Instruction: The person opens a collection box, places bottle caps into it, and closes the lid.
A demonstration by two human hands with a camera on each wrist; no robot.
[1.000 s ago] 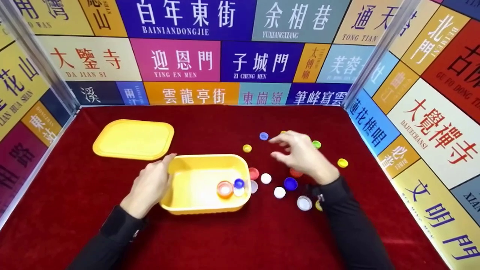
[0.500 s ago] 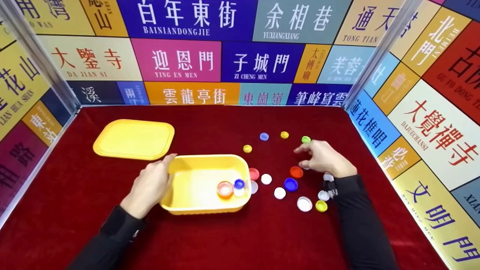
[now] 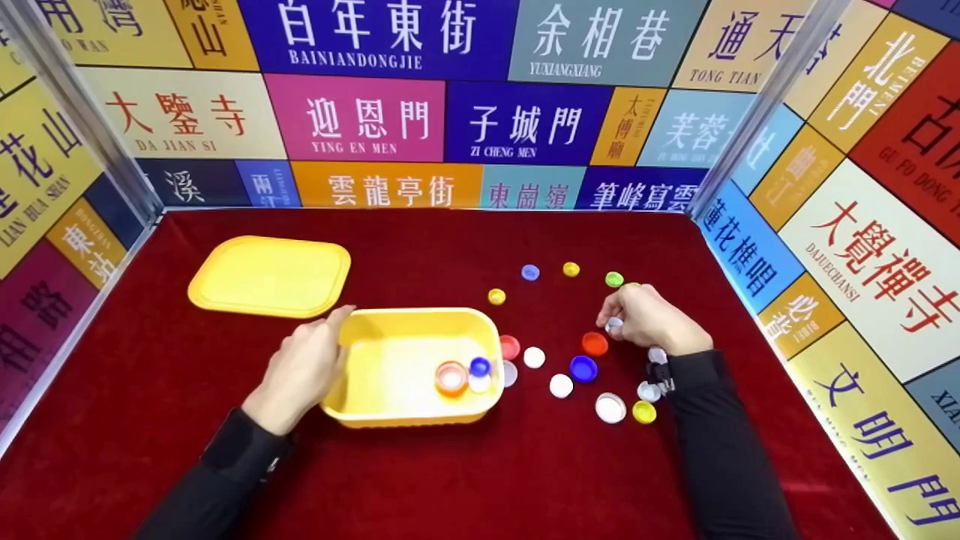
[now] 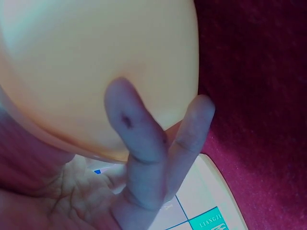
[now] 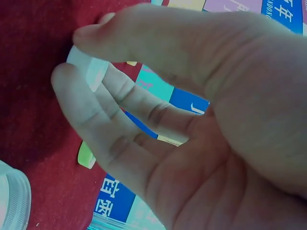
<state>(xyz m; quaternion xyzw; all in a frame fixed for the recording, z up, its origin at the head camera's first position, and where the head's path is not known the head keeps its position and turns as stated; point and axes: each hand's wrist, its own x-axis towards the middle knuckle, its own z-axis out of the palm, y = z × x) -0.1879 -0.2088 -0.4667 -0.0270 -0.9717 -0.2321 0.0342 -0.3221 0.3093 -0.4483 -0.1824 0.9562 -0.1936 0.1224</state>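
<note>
At the left end of a yellow plastic container (image 3: 397,367), my left hand (image 3: 296,371) grips the rim. In the left wrist view some fingers (image 4: 132,120) reach over its wall. Inside the container, at its right end, lie an orange cap with a white middle (image 3: 451,378), a small blue cap (image 3: 479,367) and a white cap (image 3: 478,384). Over on the right, my right hand (image 3: 651,319) pinches a whitish bottle cap (image 5: 88,67) between thumb and fingers, close over the cloth. An orange-red cap (image 3: 595,343) lies just left of those fingertips.
A yellow lid (image 3: 270,276) lies flat behind the container on the left. Several caps are scattered to the right, among them a dark blue cap (image 3: 583,369), a large white cap (image 3: 610,408) and a green cap (image 3: 614,279). Printed walls enclose the red cloth (image 3: 420,480).
My right hand moved right and toward me from near the light-blue cap, then closed its fingertips on a whitish cap. The left hand has kept its place on the container.
</note>
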